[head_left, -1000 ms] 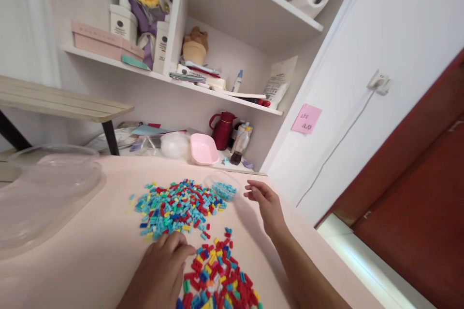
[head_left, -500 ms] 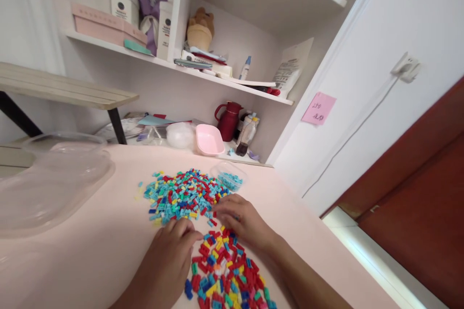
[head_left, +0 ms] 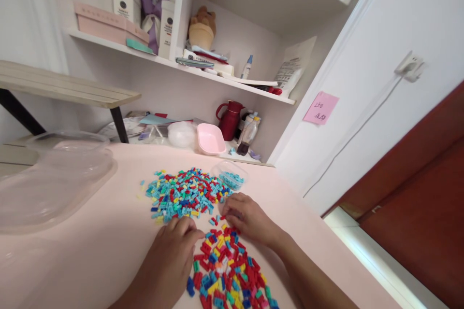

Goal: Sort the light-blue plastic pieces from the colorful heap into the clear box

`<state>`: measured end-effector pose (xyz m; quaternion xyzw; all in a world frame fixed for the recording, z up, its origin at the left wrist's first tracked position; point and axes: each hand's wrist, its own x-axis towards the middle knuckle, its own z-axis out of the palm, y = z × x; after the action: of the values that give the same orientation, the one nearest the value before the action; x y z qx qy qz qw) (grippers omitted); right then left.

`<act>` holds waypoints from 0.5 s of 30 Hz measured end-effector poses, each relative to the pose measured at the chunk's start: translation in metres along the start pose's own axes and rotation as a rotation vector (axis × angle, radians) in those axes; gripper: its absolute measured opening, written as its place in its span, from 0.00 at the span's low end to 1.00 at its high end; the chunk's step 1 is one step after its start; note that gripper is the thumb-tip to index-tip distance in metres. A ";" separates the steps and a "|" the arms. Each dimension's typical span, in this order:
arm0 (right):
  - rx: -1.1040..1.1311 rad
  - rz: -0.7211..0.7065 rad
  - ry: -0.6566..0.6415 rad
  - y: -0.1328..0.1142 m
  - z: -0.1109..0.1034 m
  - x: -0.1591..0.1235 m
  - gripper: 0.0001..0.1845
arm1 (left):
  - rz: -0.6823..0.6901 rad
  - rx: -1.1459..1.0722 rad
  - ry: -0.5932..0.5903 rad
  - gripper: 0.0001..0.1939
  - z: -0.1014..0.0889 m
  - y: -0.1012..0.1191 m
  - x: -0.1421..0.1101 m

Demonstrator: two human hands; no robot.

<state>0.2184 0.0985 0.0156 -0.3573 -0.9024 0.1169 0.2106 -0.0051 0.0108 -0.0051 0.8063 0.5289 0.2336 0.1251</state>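
Small coloured toy building bricks lie in two heaps on the pale pink table point(head_left: 108, 251). The far heap point(head_left: 184, 190) is mostly light blue, with red, yellow and dark blue among it. Closer to me is a looser, mostly red heap point(head_left: 228, 270). My left hand point(head_left: 177, 241) rests between the heaps on the left, fingers curled and thumb pointing at the near heap; its fingertips are hidden. On the right, my right hand point(head_left: 246, 215) has bent fingers over the gap between the heaps, beside a few red bricks. Anything inside either hand cannot be seen.
Behind my right hand stands a clear tub point(head_left: 232, 178) of light blue bricks. Large clear plastic trays point(head_left: 54, 183) lie at the left. A pink tub point(head_left: 211, 139), a red jug point(head_left: 231, 119) and bottles point(head_left: 249, 135) stand at the back, under a shelf point(head_left: 232, 77).
My right hand has drawn back to the right from the far heap's edge, its fingers bent closer together. The left hand has hardly moved. The whole view has shifted slightly.
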 end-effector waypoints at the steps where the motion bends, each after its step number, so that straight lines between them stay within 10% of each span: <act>1: 0.006 -0.001 0.003 0.000 0.000 0.000 0.14 | -0.001 -0.001 -0.003 0.20 0.000 0.000 0.000; 15: -0.088 -0.014 0.003 0.001 0.009 0.000 0.11 | -0.008 0.023 -0.029 0.21 -0.001 0.001 0.001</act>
<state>0.2147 0.0985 0.0070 -0.3599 -0.9089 0.0752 0.1967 -0.0045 0.0113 -0.0037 0.8089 0.5328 0.2152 0.1245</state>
